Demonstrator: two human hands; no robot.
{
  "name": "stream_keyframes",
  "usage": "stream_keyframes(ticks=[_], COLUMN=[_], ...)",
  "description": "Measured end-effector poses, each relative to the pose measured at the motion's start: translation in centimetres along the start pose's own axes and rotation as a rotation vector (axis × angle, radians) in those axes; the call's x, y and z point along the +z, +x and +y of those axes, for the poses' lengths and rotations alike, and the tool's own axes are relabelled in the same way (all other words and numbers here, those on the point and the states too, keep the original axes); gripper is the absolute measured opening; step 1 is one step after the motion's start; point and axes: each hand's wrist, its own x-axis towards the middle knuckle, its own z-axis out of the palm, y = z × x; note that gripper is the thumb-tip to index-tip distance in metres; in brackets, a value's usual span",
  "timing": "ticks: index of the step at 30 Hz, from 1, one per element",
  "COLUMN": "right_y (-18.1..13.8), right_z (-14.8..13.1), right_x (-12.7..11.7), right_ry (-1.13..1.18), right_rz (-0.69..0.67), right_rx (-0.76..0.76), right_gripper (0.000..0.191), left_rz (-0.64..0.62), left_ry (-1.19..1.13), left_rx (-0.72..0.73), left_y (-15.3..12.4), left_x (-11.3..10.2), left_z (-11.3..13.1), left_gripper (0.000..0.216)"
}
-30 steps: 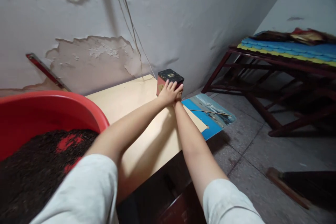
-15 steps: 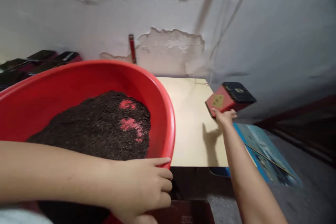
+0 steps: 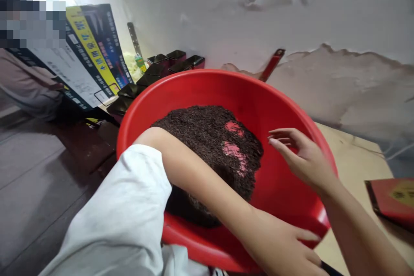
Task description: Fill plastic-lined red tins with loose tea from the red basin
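Note:
A large red basin (image 3: pixel 302 116) holds a heap of dark loose leaves (image 3: pixel 194 123) that look like tea, with pink patches on the heap's right side. My left arm reaches across the heap. My left hand (image 3: pixel 281 241) lies over the near right rim, its fingers bent over the edge and partly cut off by the frame. My right hand (image 3: pixel 300 153) hovers above the basin's right side, empty, fingers loosely curled and apart from the thumb. At the right edge, a red and black tin box (image 3: pixel 393 200) with a gold label rests on the pale table.
Several dark, open-topped boxes (image 3: pixel 155 71) stand behind the basin at left. Large printed cardboard panels (image 3: pixel 97 51) stand farther left, beside a person (image 3: pixel 29 82). A red-handled tool (image 3: pixel 273 64) sticks up behind the rim. Behind the pale table (image 3: pixel 352 148) is a peeling wall.
My right hand has let go of the tin box, now on the table, and moved left over the basin. The view has swung left. My left hand stays at the rim.

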Motion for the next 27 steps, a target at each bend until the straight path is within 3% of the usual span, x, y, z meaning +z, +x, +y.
stream_keyframes(ticks=[3, 5, 7, 10, 12, 14, 15, 17, 19, 22, 25, 27], right_y=[1.5, 2.3, 2.9, 3.4, 3.8, 4.4, 4.9, 5.9, 7.1, 8.8, 10.0, 10.7], right_z=[-1.5, -2.5, -3.7, -5.8, -7.4, -9.3, -10.2, -12.1, -14.1, -16.7, -19.1, -20.4], right_x=[3.3, 5.3, 7.1, 9.4, 11.0, 12.9, 14.0, 16.4, 18.6, 21.4, 23.7, 25.2], right_ry=[-0.047, -0.061, -0.097, -0.202, -0.259, -0.289, -0.298, -0.317, -0.350, -0.392, -0.364, -0.324], right_rz=[-0.163, -0.251, -0.337, -0.475, -0.544, -0.598, -0.616, -0.635, -0.640, -0.628, -0.599, -0.567], right_rx=[-0.050, -0.083, -0.128, -0.187, -0.218, -0.260, -0.289, -0.369, -0.463, -0.582, -0.650, -0.659], right_gripper=[0.031, 0.034, 0.034, 0.030, 0.026, 0.023, 0.022, 0.020, 0.019, 0.020, 0.020, 0.018], left_rz=[0.075, 0.094, 0.137, 0.327, 0.372, 0.326, 0.267, 0.203, 0.225, 0.281, 0.251, 0.249], left_ry=[-0.004, -0.057, -0.009, 0.081, 0.183, 0.215, 0.155, 0.017, -0.066, -0.142, -0.267, -0.315], left_rx=[-0.085, -0.232, -0.477, -1.095, -1.546, -1.859, -1.938, -1.981, -1.983, -1.979, -1.969, -1.987], left_y=[-4.3, -8.9, -14.8, -25.0, -31.8, -37.6, -39.9, -43.4, -45.2, -46.2, -46.5, -46.5], left_x=[-2.2, -3.8, -5.4, -6.3, -5.6, -4.0, -3.0, -1.0, 0.5, 1.6, 1.8, 1.8], left_z=[0.9, 1.0, 0.9, 0.6, 0.4, 0.2, 0.1, -0.1, -0.4, -0.7, -0.8, -0.6], left_gripper=[0.035, 0.029, 0.027, 0.029, 0.031, 0.035, 0.034, 0.035, 0.039, 0.037, 0.028, 0.035])
